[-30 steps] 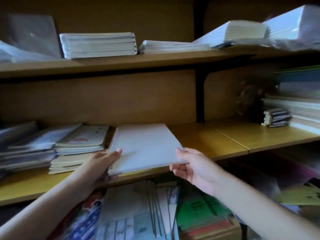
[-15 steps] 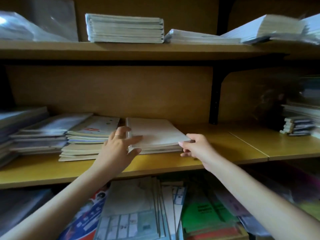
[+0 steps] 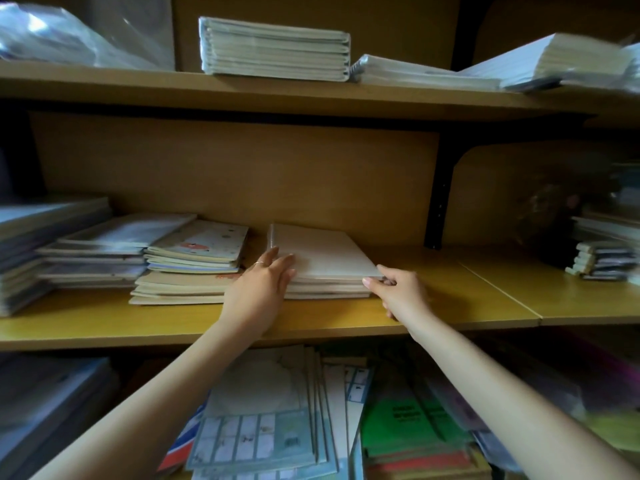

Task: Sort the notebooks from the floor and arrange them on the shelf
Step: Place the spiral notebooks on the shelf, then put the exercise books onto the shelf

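A small stack of white spiral notebooks (image 3: 322, 258) lies flat on the middle wooden shelf (image 3: 450, 299). My left hand (image 3: 258, 289) rests against the stack's left front corner, its fingers straight along the top cover and a ring on one finger. My right hand (image 3: 401, 292) pinches the stack's front right corner between thumb and curled fingers. To the left of the stack sits a pile of cream notebooks (image 3: 194, 261) with a spotted cover on top.
More notebook piles (image 3: 86, 251) fill the shelf's left end, and a small stack (image 3: 602, 259) sits far right. The upper shelf carries white stacks (image 3: 273, 50) and plastic wrap (image 3: 69, 39). Below, colourful books (image 3: 408, 431) stand packed. A black bracket (image 3: 438, 199) divides the shelf.
The white notebooks went from held above the shelf edge to lying flat on the shelf, pushed back. Both hands followed them inward; the view tilted up slightly.
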Motion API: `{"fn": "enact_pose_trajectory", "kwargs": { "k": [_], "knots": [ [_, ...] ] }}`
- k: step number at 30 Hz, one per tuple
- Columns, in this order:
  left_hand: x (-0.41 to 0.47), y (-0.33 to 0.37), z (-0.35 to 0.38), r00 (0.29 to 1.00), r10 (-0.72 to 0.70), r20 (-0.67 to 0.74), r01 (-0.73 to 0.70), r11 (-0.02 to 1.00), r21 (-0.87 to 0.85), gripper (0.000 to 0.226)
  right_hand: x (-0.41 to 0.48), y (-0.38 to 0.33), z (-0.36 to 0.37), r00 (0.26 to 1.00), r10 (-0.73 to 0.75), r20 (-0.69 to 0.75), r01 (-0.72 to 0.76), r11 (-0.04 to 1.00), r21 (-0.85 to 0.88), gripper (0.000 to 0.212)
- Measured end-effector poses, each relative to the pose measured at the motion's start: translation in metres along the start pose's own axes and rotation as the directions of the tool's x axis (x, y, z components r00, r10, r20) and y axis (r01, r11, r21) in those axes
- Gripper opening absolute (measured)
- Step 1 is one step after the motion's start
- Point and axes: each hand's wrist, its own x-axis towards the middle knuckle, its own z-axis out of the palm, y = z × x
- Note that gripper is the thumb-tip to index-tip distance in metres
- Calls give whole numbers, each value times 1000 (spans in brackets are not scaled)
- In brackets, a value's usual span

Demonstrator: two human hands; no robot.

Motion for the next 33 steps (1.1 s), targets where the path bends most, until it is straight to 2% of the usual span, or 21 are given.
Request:
{"fn": "enact_pose_trajectory", "kwargs": {
  "k": [3,6,9,10,12,14,17,20,24,26,27,30,32,33],
  "knots": [
    [-2,2,6,1000,-3,-22,4,997,74,42,10,6,0,1000,-2,14,2,1000,12,56],
    [-4,8,6,999,-35,-13,37,988,152,42,13,5,-1,998,56,42,-57,998,33,55],
    [-9,28,4,995,-96,-11,94,940,329,42,2,-2,-6,995,100,-14,-101,995,-12,57],
    [-14,38,4,997,-68,-24,72,930,361,41,-8,-5,-10,996,82,-43,-83,996,-32,57],
    [-31,64,4,988,135,-73,-105,941,322,37,-35,-6,-27,997,-29,-70,23,997,-79,53],
    [-55,97,7,918,389,-77,-358,896,261,34,-71,2,-52,987,-160,-34,154,978,-139,51],
    [-99,150,16,794,608,25,-601,776,192,33,-131,40,-88,981,-194,23,195,970,-143,44],
    [-144,189,46,715,693,90,-699,713,62,37,-192,105,-118,993,-63,100,80,982,-173,45],
    [-199,235,102,571,782,249,-778,612,-141,32,-254,192,-184,954,256,154,-186,913,-364,46],
    [-225,251,134,519,765,382,-735,627,-256,29,-271,232,-223,885,452,111,-345,796,-497,47],
    [-239,257,151,500,729,468,-664,669,-333,29,-277,251,-243,850,524,59,-407,724,-557,49],
    [-281,269,205,453,566,689,-294,824,-484,26,-295,296,-295,733,658,-171,-570,458,-683,55],
    [-307,282,235,385,466,797,-24,868,-496,30,-308,319,-323,658,666,-352,-698,364,-616,62],
    [-317,290,246,381,424,822,108,862,-495,34,-315,328,-335,606,660,-445,-772,353,-528,66]
  ]
}}
